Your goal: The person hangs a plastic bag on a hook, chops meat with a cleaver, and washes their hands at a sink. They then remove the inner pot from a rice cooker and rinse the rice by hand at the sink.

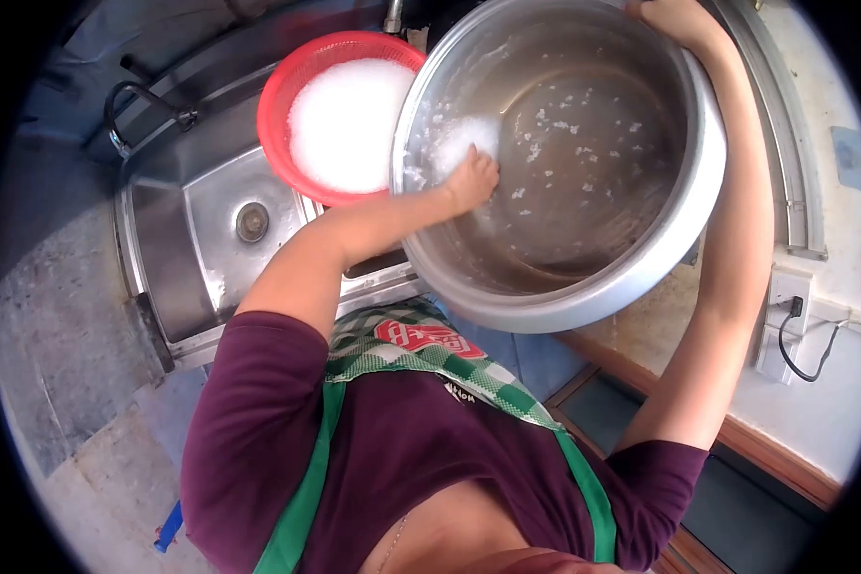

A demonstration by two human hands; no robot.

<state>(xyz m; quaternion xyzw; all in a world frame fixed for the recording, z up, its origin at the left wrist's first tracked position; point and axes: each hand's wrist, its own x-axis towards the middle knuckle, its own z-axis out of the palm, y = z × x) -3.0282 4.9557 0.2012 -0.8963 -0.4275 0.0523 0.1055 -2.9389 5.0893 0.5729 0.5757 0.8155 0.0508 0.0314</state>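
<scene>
A large metal pot (593, 182) is tilted, its open mouth facing me. White clumps cling to its inner wall and bottom; one bigger white heap (464, 142) lies on the left side. My left hand (474, 180) reaches inside the pot beside this heap, fingers curled; what they hold, if anything, is hidden. At the upper right, my right hand (677, 17) grips the pot's rim, partly cut off by the frame edge. A red plastic colander (275, 120), filled with a fine white mass (349, 124), stands left of the pot, over the sink.
A steel sink (215, 206) with a drain (252, 222) lies to the left, a curved black faucet (148, 100) behind it. On the right are a counter (631, 330) and a socket with a plugged-in black cord (808, 368).
</scene>
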